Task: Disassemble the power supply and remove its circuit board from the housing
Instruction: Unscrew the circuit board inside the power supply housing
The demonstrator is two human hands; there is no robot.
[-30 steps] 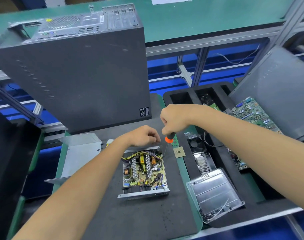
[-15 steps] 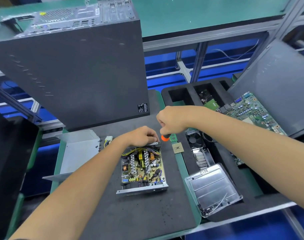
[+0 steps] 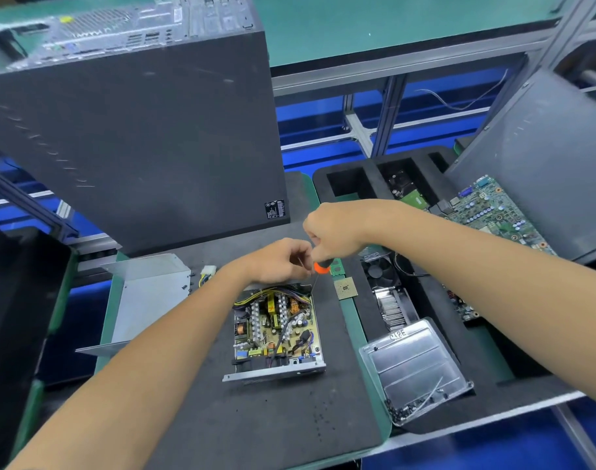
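Observation:
The open power supply housing (image 3: 273,374) lies on the black foam mat, its yellow circuit board (image 3: 276,325) exposed with coils, capacitors and wire bundles. My right hand (image 3: 334,232) grips an orange-handled screwdriver (image 3: 321,267) upright, its thin shaft reaching down to the housing's far right corner. My left hand (image 3: 279,261) rests curled at the housing's far edge, fingertips by the screwdriver shaft; what they pinch is hidden. The removed metal cover (image 3: 147,293) lies to the left.
A dark computer case (image 3: 137,137) stands behind the mat. A loose CPU chip (image 3: 345,288) lies right of the housing. The black foam tray (image 3: 473,354) at right holds a fan, heatsink and motherboard (image 3: 490,212). A clear plastic box (image 3: 415,368) holds several screws.
The view shifted slightly. Both hands stay at the housing's far right corner, the right hand with the screwdriver drawing a little closer to the left.

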